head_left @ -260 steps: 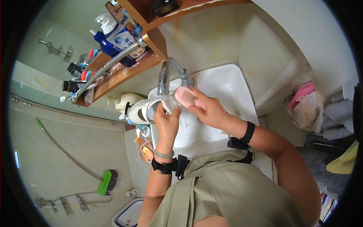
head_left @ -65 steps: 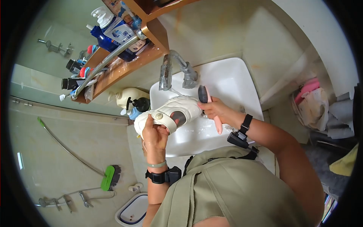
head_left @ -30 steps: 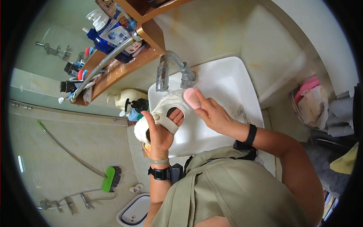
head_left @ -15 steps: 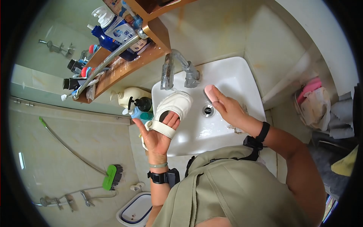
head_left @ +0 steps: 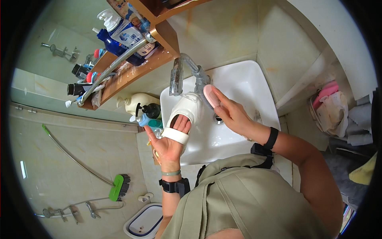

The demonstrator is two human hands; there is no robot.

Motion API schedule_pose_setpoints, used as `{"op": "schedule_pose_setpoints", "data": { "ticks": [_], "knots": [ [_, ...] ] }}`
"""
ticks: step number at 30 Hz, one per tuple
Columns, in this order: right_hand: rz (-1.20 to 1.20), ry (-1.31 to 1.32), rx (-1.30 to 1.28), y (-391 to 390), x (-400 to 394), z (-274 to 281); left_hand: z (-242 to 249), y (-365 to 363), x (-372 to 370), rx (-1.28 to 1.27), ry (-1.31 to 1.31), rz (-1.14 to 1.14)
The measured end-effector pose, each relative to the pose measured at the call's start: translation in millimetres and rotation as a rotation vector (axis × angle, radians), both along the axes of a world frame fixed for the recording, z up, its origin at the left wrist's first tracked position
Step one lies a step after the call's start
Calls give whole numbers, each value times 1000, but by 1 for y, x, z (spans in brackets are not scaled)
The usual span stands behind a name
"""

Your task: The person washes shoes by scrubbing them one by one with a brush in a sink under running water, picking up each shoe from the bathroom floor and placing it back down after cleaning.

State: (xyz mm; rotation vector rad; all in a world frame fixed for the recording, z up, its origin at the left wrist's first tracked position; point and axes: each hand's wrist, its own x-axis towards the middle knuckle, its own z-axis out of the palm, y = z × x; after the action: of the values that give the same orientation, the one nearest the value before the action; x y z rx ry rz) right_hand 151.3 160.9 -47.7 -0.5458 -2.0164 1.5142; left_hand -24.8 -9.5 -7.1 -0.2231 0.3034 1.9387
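My left hand [head_left: 168, 150] is palm up, with its fingers inside a white strap shoe [head_left: 186, 108] and its thumb out to the side. That shoe is held over the left part of the white sink [head_left: 248, 73], its toe just below the spout of the metal faucet [head_left: 176, 79]. A pink scrub brush [head_left: 211, 95] with grey bristles is pinched in my right hand [head_left: 235, 116]. Its bristle side faces the shoe, close to the shoe's right side. Below the brush, the drain [head_left: 217, 118] is partly covered by my right hand.
Pump bottles [head_left: 140, 104] stand left of the sink. Above them, a wooden shelf [head_left: 131, 73] with a metal rail holds blue bottles [head_left: 119, 42] and toothbrushes. A green brush [head_left: 116, 187] and a folding basin [head_left: 144, 220] are at lower left. A pink-and-white bag [head_left: 330, 107] hangs at right.
My right hand has moved the brush left, closer to the shoe. The shoe has turned in my left hand and shifted slightly, so its strap button no longer shows.
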Motion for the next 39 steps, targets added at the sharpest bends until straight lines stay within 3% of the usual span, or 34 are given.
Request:
{"op": "schedule_pose_setpoints", "data": {
  "ticks": [5,8,10,11,12,17,20,29,34,37,38,39],
  "knots": [
    [-5,82,104,1,-19,-3,4,1,0,29,14,8],
    [36,10,329,-6,-23,-20,14,3,3,15,51,10],
    [129,-118,264,-11,-11,-37,19,0,2,-4,79,22],
    [219,-252,200,-12,-4,-45,20,-2,0,-75,250,2],
    [193,-177,255,-15,2,-43,21,-4,-2,-149,420,-22],
    [93,-248,186,0,8,-18,24,-7,4,-387,712,-24],
    [68,-138,31,7,7,-21,20,-6,12,-533,1007,-44],
    [126,-180,-109,-8,-10,-8,-1,-24,15,-529,1165,-188],
    [150,101,99,-24,-32,12,-16,-29,17,-568,1413,-214],
    [217,25,171,-13,-21,15,-12,-28,14,-554,1515,-242],
    [228,26,180,-6,-16,9,-16,-25,16,-564,1444,-143],
    [218,-135,89,0,-7,-1,-18,-26,18,-575,1370,-50]
  ]
}}
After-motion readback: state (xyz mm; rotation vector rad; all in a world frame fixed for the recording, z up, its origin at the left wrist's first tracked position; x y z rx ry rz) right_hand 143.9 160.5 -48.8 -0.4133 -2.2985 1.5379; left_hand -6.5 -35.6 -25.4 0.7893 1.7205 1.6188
